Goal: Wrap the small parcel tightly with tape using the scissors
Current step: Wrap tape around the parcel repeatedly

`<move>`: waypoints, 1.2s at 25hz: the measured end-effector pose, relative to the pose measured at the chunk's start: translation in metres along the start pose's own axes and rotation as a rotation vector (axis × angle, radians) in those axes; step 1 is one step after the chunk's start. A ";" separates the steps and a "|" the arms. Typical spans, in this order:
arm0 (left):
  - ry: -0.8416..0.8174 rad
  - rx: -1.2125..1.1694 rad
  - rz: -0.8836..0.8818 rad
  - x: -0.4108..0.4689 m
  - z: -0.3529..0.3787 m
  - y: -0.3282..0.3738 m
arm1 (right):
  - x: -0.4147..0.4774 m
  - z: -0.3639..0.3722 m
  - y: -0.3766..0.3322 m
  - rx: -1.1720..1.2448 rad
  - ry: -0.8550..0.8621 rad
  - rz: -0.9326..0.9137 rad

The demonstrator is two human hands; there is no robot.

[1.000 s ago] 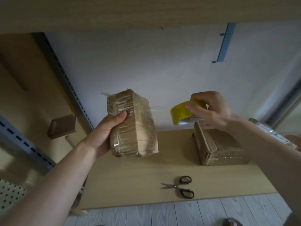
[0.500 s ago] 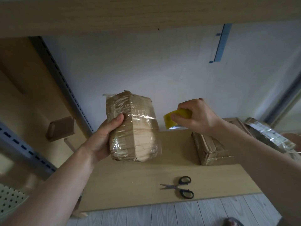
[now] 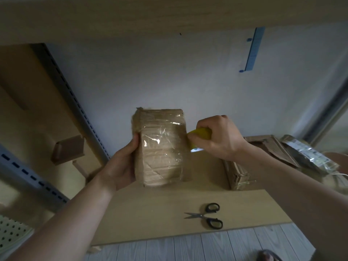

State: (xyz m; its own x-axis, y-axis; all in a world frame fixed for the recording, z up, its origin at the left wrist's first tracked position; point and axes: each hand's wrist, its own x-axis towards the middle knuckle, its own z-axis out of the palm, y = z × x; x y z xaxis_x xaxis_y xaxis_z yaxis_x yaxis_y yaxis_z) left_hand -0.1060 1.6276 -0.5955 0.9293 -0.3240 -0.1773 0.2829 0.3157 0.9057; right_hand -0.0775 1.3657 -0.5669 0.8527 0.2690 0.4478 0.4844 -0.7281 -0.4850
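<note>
A small brown parcel, covered in shiny clear tape, is held upright above the wooden shelf board. My left hand grips its left side, thumb on the front face. My right hand grips a yellow tape roll pressed against the parcel's right edge; most of the roll is hidden by the fingers. Black-handled scissors lie slightly open on the board near its front edge, below my right hand.
A second taped brown parcel lies on the board under my right forearm. Flattened cardboard and a silver bag sit at the right. A grey slotted upright stands left; a shelf runs overhead.
My left hand has turned the parcel so its broad front faces me. My right hand has brought the tape roll down and left, up against the parcel's right edge.
</note>
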 end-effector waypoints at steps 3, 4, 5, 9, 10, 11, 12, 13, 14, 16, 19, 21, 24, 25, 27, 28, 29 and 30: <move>0.102 0.015 0.040 0.004 0.004 0.002 | 0.000 -0.003 0.002 -0.129 0.013 -0.001; 0.102 0.055 0.041 0.003 0.009 0.001 | 0.000 -0.001 -0.002 -0.186 0.012 -0.012; 0.110 0.119 0.041 0.002 0.014 -0.003 | -0.001 0.001 -0.007 -0.229 0.007 -0.033; 0.333 0.187 0.125 0.008 0.020 -0.014 | -0.003 -0.006 -0.017 -0.018 -0.074 -0.077; 0.364 0.145 0.120 0.008 0.018 -0.012 | -0.002 -0.011 -0.013 0.166 -0.116 -0.033; 0.376 0.102 0.111 0.008 0.017 -0.010 | -0.001 -0.015 -0.010 0.334 -0.136 0.021; 0.379 0.073 0.114 0.008 0.014 -0.008 | -0.001 -0.016 -0.004 0.446 -0.128 0.058; 0.382 0.065 0.114 0.008 0.014 -0.006 | -0.001 -0.016 0.001 0.538 -0.118 0.073; 0.385 0.060 0.115 0.007 0.015 -0.005 | -0.001 -0.015 0.005 0.627 -0.114 0.075; 0.404 0.052 0.102 0.006 0.017 0.000 | 0.001 -0.019 0.006 0.725 -0.134 0.095; 0.448 0.078 0.112 0.005 0.013 0.009 | 0.008 -0.028 0.008 0.351 -0.095 -0.036; 0.475 0.077 0.111 0.003 0.009 0.015 | 0.012 -0.029 0.016 0.001 0.010 -0.119; 0.440 0.089 0.112 -0.001 0.003 0.017 | 0.010 -0.029 0.023 -0.108 0.027 -0.156; 0.437 0.091 0.118 -0.003 0.003 0.020 | 0.010 -0.031 0.025 -0.060 0.009 -0.157; 0.434 0.080 0.133 -0.005 0.001 0.025 | 0.010 -0.035 0.028 -0.001 -0.017 -0.149; 0.425 0.071 0.138 -0.005 0.001 0.027 | 0.010 -0.035 0.030 -0.029 -0.006 -0.158; 0.415 0.070 0.134 -0.006 0.000 0.028 | 0.011 -0.033 0.032 -0.074 0.003 -0.166; 0.397 0.068 0.129 -0.006 0.001 0.028 | 0.011 -0.031 0.035 -0.110 0.003 -0.160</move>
State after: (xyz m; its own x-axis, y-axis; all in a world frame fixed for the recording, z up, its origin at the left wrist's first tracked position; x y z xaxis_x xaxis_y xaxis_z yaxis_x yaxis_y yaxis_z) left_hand -0.1041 1.6377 -0.5685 0.9791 0.0874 -0.1837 0.1546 0.2671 0.9512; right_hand -0.0570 1.3244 -0.5555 0.7662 0.3850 0.5146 0.5891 -0.7408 -0.3229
